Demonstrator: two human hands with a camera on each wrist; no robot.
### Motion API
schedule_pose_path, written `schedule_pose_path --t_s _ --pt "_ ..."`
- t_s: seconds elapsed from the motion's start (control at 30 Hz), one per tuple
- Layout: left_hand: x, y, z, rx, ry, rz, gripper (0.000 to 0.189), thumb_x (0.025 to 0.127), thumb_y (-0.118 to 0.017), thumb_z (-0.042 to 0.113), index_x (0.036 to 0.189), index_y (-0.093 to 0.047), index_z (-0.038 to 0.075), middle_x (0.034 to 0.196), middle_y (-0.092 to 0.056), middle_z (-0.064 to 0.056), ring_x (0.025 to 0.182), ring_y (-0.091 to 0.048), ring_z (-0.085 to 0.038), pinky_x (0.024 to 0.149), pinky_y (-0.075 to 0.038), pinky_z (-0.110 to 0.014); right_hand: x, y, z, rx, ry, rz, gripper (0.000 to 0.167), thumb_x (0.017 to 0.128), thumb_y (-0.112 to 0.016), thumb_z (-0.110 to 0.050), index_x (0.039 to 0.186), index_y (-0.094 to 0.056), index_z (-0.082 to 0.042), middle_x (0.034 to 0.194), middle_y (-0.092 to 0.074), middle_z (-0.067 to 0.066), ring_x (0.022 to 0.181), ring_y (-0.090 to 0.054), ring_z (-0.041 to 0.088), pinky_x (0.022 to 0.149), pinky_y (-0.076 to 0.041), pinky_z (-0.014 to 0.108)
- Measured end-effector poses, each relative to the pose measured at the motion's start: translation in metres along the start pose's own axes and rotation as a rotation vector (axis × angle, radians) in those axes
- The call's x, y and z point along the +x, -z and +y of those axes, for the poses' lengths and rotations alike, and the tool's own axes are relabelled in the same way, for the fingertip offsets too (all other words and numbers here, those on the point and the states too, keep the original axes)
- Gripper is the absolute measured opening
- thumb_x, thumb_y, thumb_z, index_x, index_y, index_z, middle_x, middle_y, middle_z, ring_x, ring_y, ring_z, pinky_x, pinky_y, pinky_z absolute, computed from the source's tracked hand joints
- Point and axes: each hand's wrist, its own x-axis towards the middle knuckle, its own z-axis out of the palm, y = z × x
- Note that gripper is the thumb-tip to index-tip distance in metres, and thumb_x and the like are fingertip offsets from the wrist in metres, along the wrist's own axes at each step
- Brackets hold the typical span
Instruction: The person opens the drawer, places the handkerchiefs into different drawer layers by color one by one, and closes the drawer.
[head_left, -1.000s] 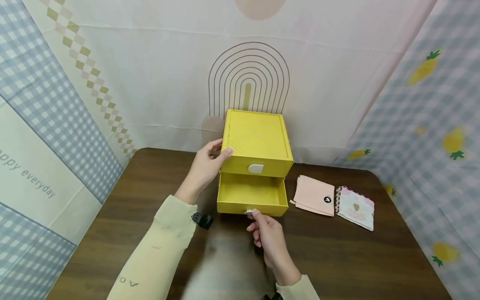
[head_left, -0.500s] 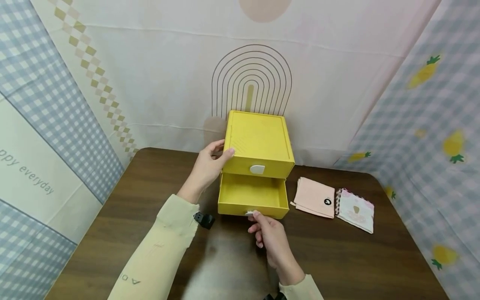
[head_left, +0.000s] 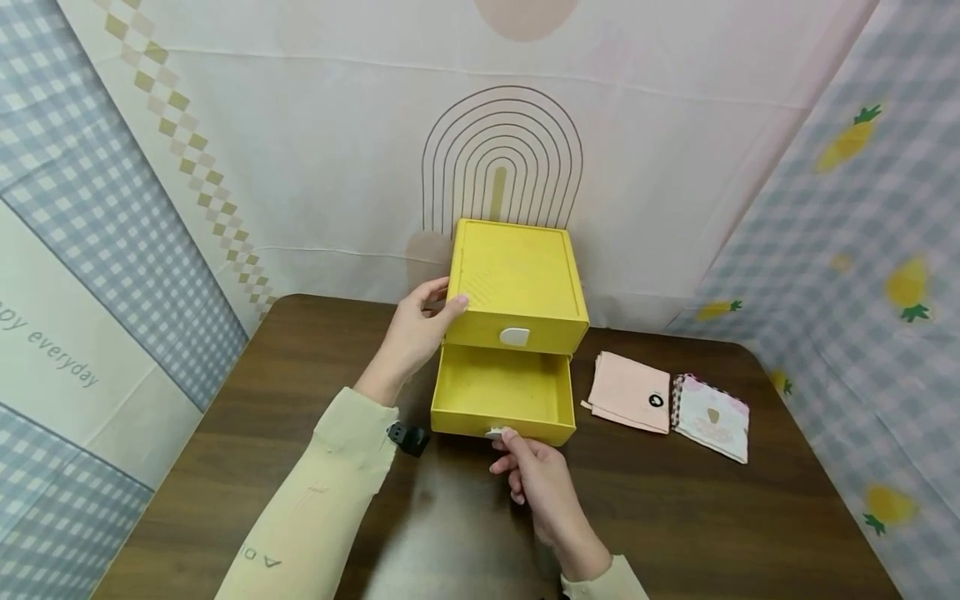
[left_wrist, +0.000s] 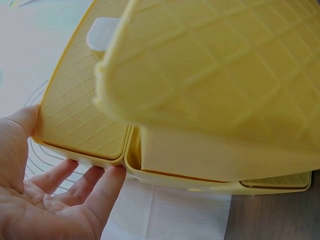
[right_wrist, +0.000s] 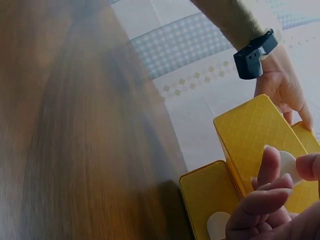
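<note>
Yellow three-drawer unit [head_left: 517, 271], on dark wood table [head_left: 675, 517] against pale printed wall cloth [head_left: 315, 150]; middle drawer [head_left: 453, 422] pulled out.

Right hand [head_left: 546, 487]: at front of middle drawer, white tab [head_left: 492, 432] pinched between thumb and index finger, remaining fingers bent below. Left hand [head_left: 415, 333]: at upper left front corner of unit, spread, with thumb on top edge and fingertips against side wall. Upper drawer [head_left: 551, 336]: closed, with own white tab. Lower drawer [right_wrist: 202, 192]: set back beneath middle one, likewise tabbed, visible from right wrist. To right of unit, side by side on table: pink folded cloth [head_left: 628, 392] with round black mark; white patterned folded cloth [head_left: 712, 419], checked along one edge. Pale yellow sleeves on both arms; black device [head_left: 408, 438] at left wrist.
</note>
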Motion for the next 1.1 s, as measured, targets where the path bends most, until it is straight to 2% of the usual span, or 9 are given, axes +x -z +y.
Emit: schedule_pose_path --t_s 0.1,0.23,0.43,0.53,0.67,0.83,1.0,1.1 --pt "0.000 0.001 0.000 0.000 0.006 0.000 0.067 0.088 -0.066 0.052 0.143 -0.046 0.020 0.132 -0.051 -0.004 0.118 -0.050 -0.023 0.093 -0.048 -0.038 0.001 0.005 0.001 -0.049 0.010 -0.026 0.051 0.092 -0.061 -0.049 0.104 -0.069 0.001 0.072 -0.066 0.006 0.049 -0.043 0.011 0.043 -0.037 0.022" --pt "0.001 0.000 -0.001 -0.001 0.007 0.000 0.068 0.087 -0.066 0.053 0.143 -0.046 0.020 0.132 -0.051 -0.004 0.118 -0.050 -0.022 0.093 -0.047 -0.038 0.004 0.024 0.003 -0.197 0.042 -0.052 0.055 0.091 -0.061 -0.052 0.100 -0.071 0.001 0.075 -0.068 0.009 0.052 -0.048 0.014 0.045 -0.041 0.025" --pt "0.001 0.001 -0.002 -0.001 0.005 -0.002 0.071 0.085 -0.066 0.056 0.143 -0.046 0.021 0.133 -0.050 -0.003 0.119 -0.050 -0.022 0.094 -0.047 -0.038 0.010 0.065 0.005 -0.474 0.073 -0.115 0.048 0.090 -0.064 -0.049 0.097 -0.071 -0.002 0.082 -0.070 0.007 0.064 -0.059 0.020 0.054 -0.051 0.033" --pt "0.001 0.001 -0.001 0.002 0.005 -0.005 0.071 0.085 -0.066 0.056 0.143 -0.046 0.021 0.133 -0.050 -0.003 0.119 -0.050 -0.022 0.094 -0.047 -0.038 0.017 0.089 0.008 -0.566 0.078 -0.126 0.043 0.090 -0.065 -0.046 0.098 -0.070 -0.005 0.084 -0.071 0.005 0.070 -0.062 0.021 0.059 -0.053 0.035" --pt "0.001 0.001 -0.001 0.003 0.008 -0.003 0.071 0.086 -0.066 0.056 0.143 -0.046 0.020 0.133 -0.050 -0.003 0.118 -0.050 -0.022 0.093 -0.048 -0.038 0.029 0.120 0.005 -0.617 0.095 -0.044 0.042 0.088 -0.068 -0.047 0.100 -0.071 -0.006 0.085 -0.069 0.007 0.074 -0.063 0.022 0.062 -0.054 0.035" --pt "0.001 0.001 -0.001 0.009 0.008 0.001 0.070 0.086 -0.066 0.056 0.143 -0.046 0.021 0.132 -0.050 -0.003 0.116 -0.051 -0.021 0.091 -0.048 -0.038 0.044 0.154 -0.005 -0.743 0.137 0.096 0.052 0.088 -0.065 -0.055 0.108 -0.068 -0.007 0.086 -0.066 0.005 0.077 -0.061 0.019 0.064 -0.050 0.033" --pt "0.001 0.000 -0.001 0.010 0.005 -0.004 0.070 0.086 -0.065 0.057 0.143 -0.046 0.021 0.133 -0.050 -0.003 0.118 -0.050 -0.022 0.093 -0.047 -0.038 0.059 0.182 -0.015 -0.857 0.209 0.228 0.064 0.091 -0.058 -0.056 0.121 -0.061 0.000 0.100 -0.066 0.013 0.087 -0.062 0.024 0.070 -0.049 0.037" --pt "0.001 0.001 0.000 0.012 0.005 -0.001 0.070 0.086 -0.065 0.056 0.143 -0.046 0.021 0.132 -0.050 -0.004 0.118 -0.050 -0.022 0.093 -0.048 -0.039 0.068 0.195 -0.019 -0.853 0.220 0.303 0.073 0.092 -0.056 -0.057 0.130 -0.052 0.005 0.109 -0.063 0.021 0.093 -0.062 0.031 0.074 -0.050 0.043"
